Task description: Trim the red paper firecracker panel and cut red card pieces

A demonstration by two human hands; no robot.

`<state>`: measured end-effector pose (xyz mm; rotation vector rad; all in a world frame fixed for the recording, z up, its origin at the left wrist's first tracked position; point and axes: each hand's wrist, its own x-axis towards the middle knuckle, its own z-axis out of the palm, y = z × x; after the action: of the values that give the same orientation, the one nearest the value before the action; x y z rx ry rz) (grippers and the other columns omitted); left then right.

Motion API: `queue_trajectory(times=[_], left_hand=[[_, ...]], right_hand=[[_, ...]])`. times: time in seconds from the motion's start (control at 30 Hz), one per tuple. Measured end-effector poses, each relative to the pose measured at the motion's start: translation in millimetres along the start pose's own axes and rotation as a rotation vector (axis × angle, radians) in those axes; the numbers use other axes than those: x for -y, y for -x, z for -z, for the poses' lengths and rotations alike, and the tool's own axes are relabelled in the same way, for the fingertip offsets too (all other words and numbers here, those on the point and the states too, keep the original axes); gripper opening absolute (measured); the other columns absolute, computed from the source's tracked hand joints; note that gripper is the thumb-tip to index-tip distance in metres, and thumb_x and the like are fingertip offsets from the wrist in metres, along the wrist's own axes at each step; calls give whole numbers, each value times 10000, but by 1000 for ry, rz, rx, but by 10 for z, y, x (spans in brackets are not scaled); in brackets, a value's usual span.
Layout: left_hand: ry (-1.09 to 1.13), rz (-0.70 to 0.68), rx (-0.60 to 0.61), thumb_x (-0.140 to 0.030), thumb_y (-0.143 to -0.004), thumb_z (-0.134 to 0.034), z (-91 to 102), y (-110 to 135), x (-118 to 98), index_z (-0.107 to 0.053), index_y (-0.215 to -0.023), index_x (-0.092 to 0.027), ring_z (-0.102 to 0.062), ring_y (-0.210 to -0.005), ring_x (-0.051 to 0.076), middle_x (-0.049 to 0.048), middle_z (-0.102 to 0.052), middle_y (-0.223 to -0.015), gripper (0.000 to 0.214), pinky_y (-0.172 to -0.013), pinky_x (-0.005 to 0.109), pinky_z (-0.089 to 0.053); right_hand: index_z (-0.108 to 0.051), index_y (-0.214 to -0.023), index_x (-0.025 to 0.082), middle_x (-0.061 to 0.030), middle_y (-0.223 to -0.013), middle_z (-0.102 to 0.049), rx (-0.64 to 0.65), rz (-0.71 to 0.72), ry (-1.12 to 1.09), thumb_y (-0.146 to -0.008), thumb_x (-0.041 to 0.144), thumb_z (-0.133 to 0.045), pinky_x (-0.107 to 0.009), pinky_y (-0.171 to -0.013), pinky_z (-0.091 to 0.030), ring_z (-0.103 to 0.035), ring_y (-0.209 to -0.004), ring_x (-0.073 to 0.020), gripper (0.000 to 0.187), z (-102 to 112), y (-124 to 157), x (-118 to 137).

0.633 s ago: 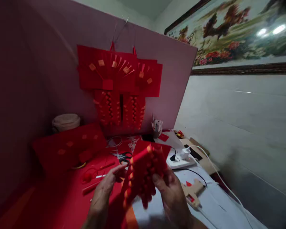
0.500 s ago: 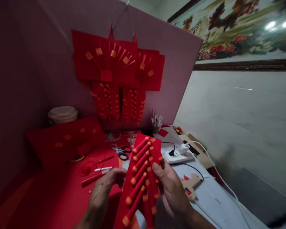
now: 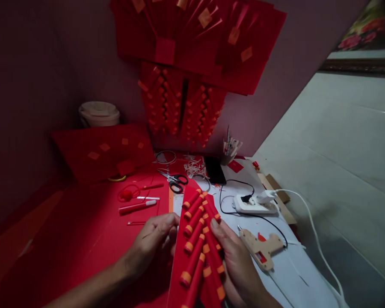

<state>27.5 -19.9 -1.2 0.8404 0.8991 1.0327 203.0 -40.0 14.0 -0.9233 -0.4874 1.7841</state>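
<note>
A red paper firecracker decoration (image 3: 192, 237), with slanted rows of red paper tubes banded in orange on a red backing, is tilted up in front of me. My right hand (image 3: 239, 261) grips it by its right side, thumb on the tubes. At its left edge is my left hand (image 3: 154, 237), thumb and fingers curled together; what the fingertips hold, if anything, is hidden. The lower end of the decoration runs out of view. Black-handled scissors (image 3: 176, 179) lie beyond it, and a beige glue gun (image 3: 261, 248) lies right of my right hand.
On the red-covered side lie a red marker (image 3: 137, 208) and red cord (image 3: 126, 194). Behind are paper scraps (image 3: 195, 166), a black phone (image 3: 214, 170) and a pen cup (image 3: 231, 149). A power strip (image 3: 255, 204) trails cables at right. Similar red decorations (image 3: 182, 109) hang ahead.
The view has tilted down and closer, so the hanging decorations sit higher. My right hand keeps hold of the firecracker decoration; my left hand stays by its left edge.
</note>
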Motion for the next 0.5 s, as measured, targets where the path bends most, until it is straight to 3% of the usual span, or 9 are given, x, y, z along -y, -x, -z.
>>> queue_trajectory(times=[0.1, 0.2, 0.27, 0.4, 0.5], left_hand=[[-33, -23, 13, -644, -815, -580, 44, -58, 4, -647, -678, -187, -346, -397, 102, -25, -492, -442, 482, -415, 243, -248], [-19, -101, -48, -596, -817, -611, 34, -87, 16, -475, -507, -218, -303, -419, 100, -52, -379, -425, 508, -427, 251, -238], [18, -136, -113, -581, -828, -604, 6, -78, 43, -398, -490, -233, -249, -430, 98, -69, -318, -435, 527, -431, 257, -217], [-76, -103, 14, -579, -868, -550, -17, -35, 124, -413, -515, -227, -245, -451, 103, -60, -351, -459, 517, -443, 270, -194], [-92, -84, 30, -568, -889, -525, -3, -29, 152, -402, -543, -227, -245, -467, 106, -68, -334, -484, 501, -454, 268, -193]], right_hand=[[-635, -1270, 216, -81, -1017, -763, -45, -45, 10, -792, 422, -801, -400, -810, -576, -719, -956, -291, 546, -8, 10, 1], [-637, -1263, 216, -77, -1018, -763, -74, -78, -2, -783, 418, -806, -400, -804, -577, -719, -958, -293, 548, -3, 11, -24], [-628, -1272, 213, -77, -1024, -762, -88, -77, -8, -776, 404, -813, -393, -795, -580, -718, -963, -292, 563, 9, 4, -54], [-612, -1284, 196, -81, -998, -764, -116, -79, -6, -771, 396, -821, -379, -768, -585, -721, -954, -290, 589, 44, -18, -114], [-610, -1280, 199, -71, -960, -767, -119, -65, 0, -767, 385, -830, -371, -754, -586, -728, -922, -281, 588, 66, -17, -123]])
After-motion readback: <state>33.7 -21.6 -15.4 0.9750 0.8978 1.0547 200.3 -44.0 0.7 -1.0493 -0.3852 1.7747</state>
